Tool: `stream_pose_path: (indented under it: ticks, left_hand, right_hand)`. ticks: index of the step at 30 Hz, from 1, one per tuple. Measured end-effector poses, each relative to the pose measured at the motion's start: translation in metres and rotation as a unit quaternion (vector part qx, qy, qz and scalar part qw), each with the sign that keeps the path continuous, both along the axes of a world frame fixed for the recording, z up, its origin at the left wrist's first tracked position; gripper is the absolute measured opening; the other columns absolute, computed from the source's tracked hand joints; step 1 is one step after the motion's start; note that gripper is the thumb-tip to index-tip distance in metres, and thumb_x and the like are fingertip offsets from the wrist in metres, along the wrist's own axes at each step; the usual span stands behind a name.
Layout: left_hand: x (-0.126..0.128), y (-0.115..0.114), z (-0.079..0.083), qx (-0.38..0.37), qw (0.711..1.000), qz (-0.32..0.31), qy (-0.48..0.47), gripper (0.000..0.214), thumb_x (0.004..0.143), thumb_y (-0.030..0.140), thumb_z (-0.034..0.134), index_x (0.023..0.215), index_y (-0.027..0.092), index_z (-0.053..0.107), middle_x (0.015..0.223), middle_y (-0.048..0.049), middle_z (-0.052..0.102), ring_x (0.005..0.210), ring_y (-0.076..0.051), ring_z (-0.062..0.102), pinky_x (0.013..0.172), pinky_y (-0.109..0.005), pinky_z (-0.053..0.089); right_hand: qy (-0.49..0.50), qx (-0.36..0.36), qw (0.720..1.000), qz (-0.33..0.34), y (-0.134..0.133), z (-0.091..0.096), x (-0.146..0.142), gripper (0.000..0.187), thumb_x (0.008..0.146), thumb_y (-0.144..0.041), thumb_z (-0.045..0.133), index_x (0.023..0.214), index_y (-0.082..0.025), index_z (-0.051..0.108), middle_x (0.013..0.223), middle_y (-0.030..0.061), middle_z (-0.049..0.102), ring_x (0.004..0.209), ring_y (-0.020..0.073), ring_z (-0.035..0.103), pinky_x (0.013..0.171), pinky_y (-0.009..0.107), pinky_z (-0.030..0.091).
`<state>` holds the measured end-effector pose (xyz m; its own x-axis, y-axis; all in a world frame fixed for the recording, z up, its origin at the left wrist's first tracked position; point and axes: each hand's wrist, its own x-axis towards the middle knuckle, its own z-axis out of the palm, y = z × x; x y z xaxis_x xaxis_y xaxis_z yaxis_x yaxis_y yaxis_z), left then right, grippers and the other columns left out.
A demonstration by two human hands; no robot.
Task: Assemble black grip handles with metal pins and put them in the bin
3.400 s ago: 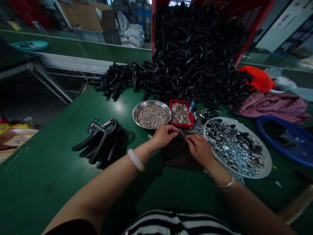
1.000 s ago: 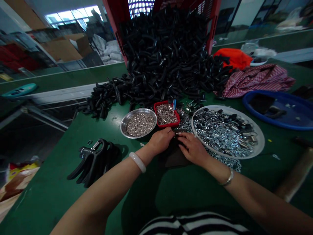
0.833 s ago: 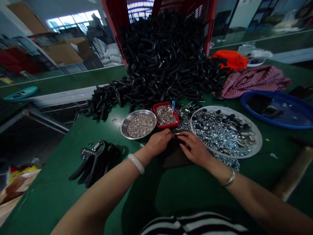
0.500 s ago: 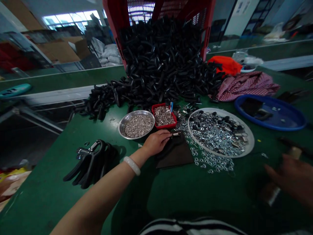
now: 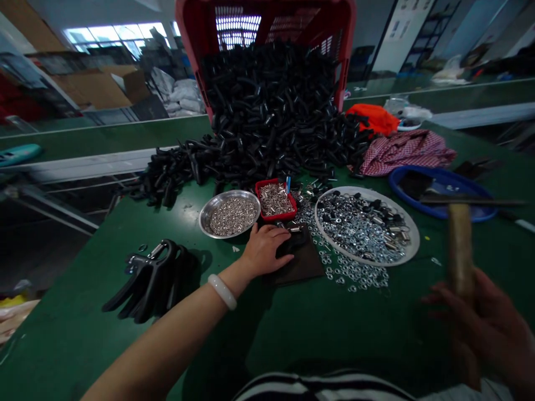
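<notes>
My left hand (image 5: 267,250), with a white bangle at the wrist, holds a black hand grip exerciser (image 5: 297,238) down on a dark square pad (image 5: 311,263). A small metal spring (image 5: 296,229) shows just past the fingertips. The fingers partly hide the grip. My right hand (image 5: 480,323) is wrapped round the wooden handle of a hammer (image 5: 461,245), raised over the table at the right and blurred. Several hand grip exercisers with springs (image 5: 152,278) lie together left of my left forearm.
Past the pad stand a metal bowl (image 5: 203,221) of small metal parts and a red box (image 5: 276,216) of pins. A white tray (image 5: 412,245) holds nuts and springs; loose nuts (image 5: 355,278) lie beside it. Black handles (image 5: 267,122) spill from a red crate (image 5: 349,39). A blue tray (image 5: 472,195) sits right.
My right hand has picked the hammer up off the table and raised it upright. My left hand has shifted from pinching near the spring to lying over the grip, thumb spread.
</notes>
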<state>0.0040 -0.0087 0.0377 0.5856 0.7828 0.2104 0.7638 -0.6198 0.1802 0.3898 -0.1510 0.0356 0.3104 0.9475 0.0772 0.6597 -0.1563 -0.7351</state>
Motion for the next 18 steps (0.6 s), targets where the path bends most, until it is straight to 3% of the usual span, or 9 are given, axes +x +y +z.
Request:
stream_pose_path:
  ticks: [1, 3, 6, 10, 13, 16, 18]
  left_hand:
    - [0.001, -0.001, 0.0, -0.011, 1.0, 0.005, 0.005, 0.051, 0.073, 0.047, 0.057, 0.119, 0.025, 0.051, 0.123, -0.0044, 0.054, 0.11, -0.025, 0.048, 0.096, -0.051, 0.031]
    - [0.003, -0.003, 0.001, -0.03, 0.999, 0.013, 0.015, 0.051, 0.073, 0.04, 0.059, 0.12, 0.024, 0.05, 0.125, -0.0057, 0.052, 0.11, -0.024, 0.048, 0.095, -0.048, 0.033]
    - [0.005, -0.004, 0.002, -0.035, 0.999, 0.018, 0.025, 0.049, 0.073, 0.036, 0.059, 0.12, 0.023, 0.051, 0.125, -0.0069, 0.052, 0.109, -0.024, 0.049, 0.093, -0.045, 0.035]
    - [0.005, -0.003, 0.003, -0.036, 0.999, 0.019, 0.027, 0.05, 0.073, 0.035, 0.058, 0.12, 0.023, 0.05, 0.127, -0.0065, 0.051, 0.109, -0.025, 0.049, 0.09, -0.044, 0.038]
    - [0.004, -0.001, 0.002, -0.042, 0.999, 0.012, 0.022, 0.05, 0.071, 0.033, 0.059, 0.12, 0.023, 0.051, 0.127, -0.0056, 0.051, 0.109, -0.025, 0.05, 0.088, -0.042, 0.04]
    - [0.003, 0.001, 0.001, -0.039, 0.999, 0.0, 0.011, 0.05, 0.071, 0.032, 0.058, 0.12, 0.023, 0.051, 0.127, -0.0042, 0.052, 0.109, -0.024, 0.049, 0.09, -0.04, 0.039]
    - [0.002, 0.001, 0.0, -0.035, 0.999, -0.008, 0.004, 0.049, 0.071, 0.032, 0.058, 0.119, 0.022, 0.051, 0.126, -0.0037, 0.052, 0.109, -0.023, 0.049, 0.091, -0.039, 0.039]
  right_hand:
    - [0.016, -0.012, 1.0, 0.021, 0.002, 0.004, -0.016, 0.059, 0.082, -0.043, 0.048, 0.136, -0.031, 0.028, 0.084, 0.0148, 0.067, 0.057, 0.0225, 0.064, 0.045, 0.03, 0.05]
    - [-0.054, 0.008, 0.994, 0.096, 0.011, 0.008, -0.044, 0.062, 0.082, -0.041, 0.048, 0.139, -0.028, 0.025, 0.102, 0.0154, 0.064, 0.069, 0.0244, 0.066, 0.054, 0.033, 0.055]
    - [-0.187, 0.093, 0.95, 0.233, 0.03, 0.006, -0.071, 0.058, 0.084, -0.034, 0.046, 0.138, -0.029, 0.027, 0.124, 0.0092, 0.053, 0.099, 0.0265, 0.059, 0.077, 0.039, 0.054]
    - [-0.225, 0.119, 0.906, 0.339, 0.051, 0.006, -0.086, 0.058, 0.086, -0.027, 0.042, 0.14, -0.029, 0.021, 0.121, 0.0044, 0.056, 0.098, 0.0232, 0.06, 0.075, 0.039, 0.055]
    - [-0.229, 0.102, 0.905, 0.342, 0.053, 0.017, -0.089, 0.055, 0.087, -0.027, 0.039, 0.14, -0.029, 0.022, 0.116, 0.004, 0.06, 0.093, 0.0221, 0.063, 0.071, 0.037, 0.057]
    - [-0.239, 0.127, 0.928, 0.256, 0.049, 0.022, -0.089, 0.054, 0.087, -0.028, 0.039, 0.139, -0.027, 0.025, 0.116, 0.0071, 0.059, 0.087, 0.0228, 0.064, 0.068, 0.036, 0.057]
    - [-0.238, 0.135, 0.931, 0.24, 0.048, 0.022, -0.089, 0.054, 0.085, -0.03, 0.042, 0.137, -0.025, 0.03, 0.11, 0.0076, 0.063, 0.08, 0.0229, 0.066, 0.061, 0.034, 0.058]
